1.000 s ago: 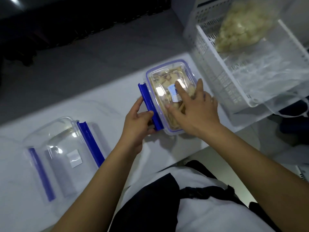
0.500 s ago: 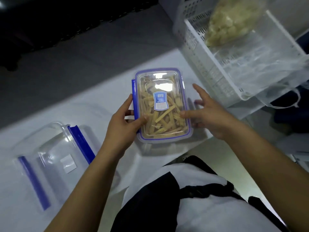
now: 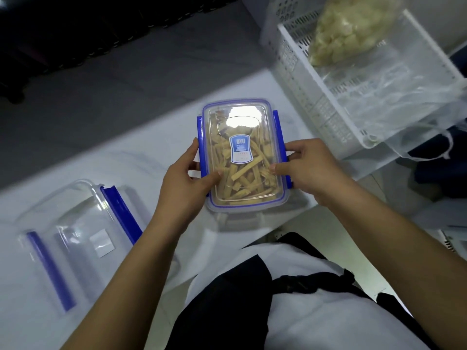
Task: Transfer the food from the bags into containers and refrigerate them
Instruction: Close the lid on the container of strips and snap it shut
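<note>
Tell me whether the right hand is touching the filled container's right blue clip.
Touching. The head view shows the right hand with its fingers wrapped over the blue clip on the filled container, thumb pressed on the lid's edge.

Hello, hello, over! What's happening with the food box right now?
Left hand and right hand grip the filled container at its side clips. Lid on. Bagged food waits in basket. Nothing blocking.

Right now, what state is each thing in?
Filled container: lid on, holds food strips, gripped at both long sides.
Left hand: grips its left clip.
Right hand: grips its right clip.
Second container: empty.
Bag: full, in white basket.
</note>
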